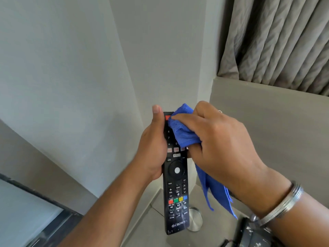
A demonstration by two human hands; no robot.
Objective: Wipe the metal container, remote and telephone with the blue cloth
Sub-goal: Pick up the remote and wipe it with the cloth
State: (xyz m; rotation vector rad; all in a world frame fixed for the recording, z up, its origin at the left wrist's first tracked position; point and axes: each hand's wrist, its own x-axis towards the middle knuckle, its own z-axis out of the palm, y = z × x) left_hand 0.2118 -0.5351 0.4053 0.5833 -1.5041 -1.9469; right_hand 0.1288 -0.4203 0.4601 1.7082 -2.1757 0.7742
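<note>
- While the left hand [151, 148] grips the long black plastic remote [176, 177] upright, the right hand [219, 139] presses a bunched blue cloth [181, 129] on its top buttons.
- Below, the round brushed-metal container [195, 220] stands lidded, contents hidden, beside a black telephone [252, 232].

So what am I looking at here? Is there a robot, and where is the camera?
No robot: these are a person's two bare hands, filmed by a camera worn on the head, looking forward and down. The left hand holds a black remote upright. The right hand presses a bunched blue cloth against the remote's upper buttons, wiping them. Below, on a grey surface, stands a round metal container. The dark object at the bottom right may be the telephone; too little shows.
</note>
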